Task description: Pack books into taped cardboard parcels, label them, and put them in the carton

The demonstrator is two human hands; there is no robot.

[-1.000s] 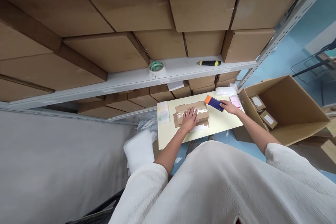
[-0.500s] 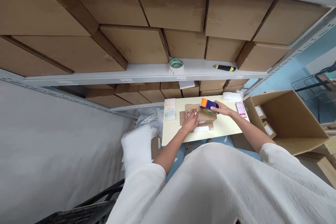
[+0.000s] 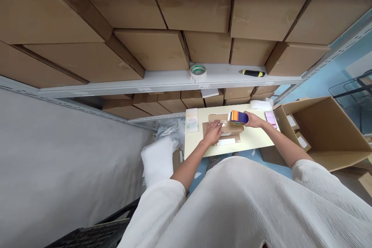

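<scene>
A small cardboard box (image 3: 233, 129) with its side flaps spread lies on the pale yellow table (image 3: 193, 145). My left hand (image 3: 213, 132) presses on its left part, palm down and fingers stretched out. In my right hand (image 3: 253, 119) is a tape dispenser (image 3: 240, 117), purple with an orange front, gripped from the right and held over the box's right end. A shiny strip of clear tape (image 3: 224, 121) shows on the box between my left fingers and the dispenser. White labels (image 3: 226, 141) are visible on the near flap and side.
A phone (image 3: 270, 119) and a white packet (image 3: 260, 104) are at the table's right. Bubble-wrap sheets (image 3: 192, 120) lie on the left. A tape roll (image 3: 198, 71) and a cutter (image 3: 252, 73) rest on the shelf above. A large open carton (image 3: 328, 131) stands right.
My right hand has moved the tape dispenser to the right along the box, and more tape shows behind it. My left hand stays on the box. The whole view has shifted slightly.
</scene>
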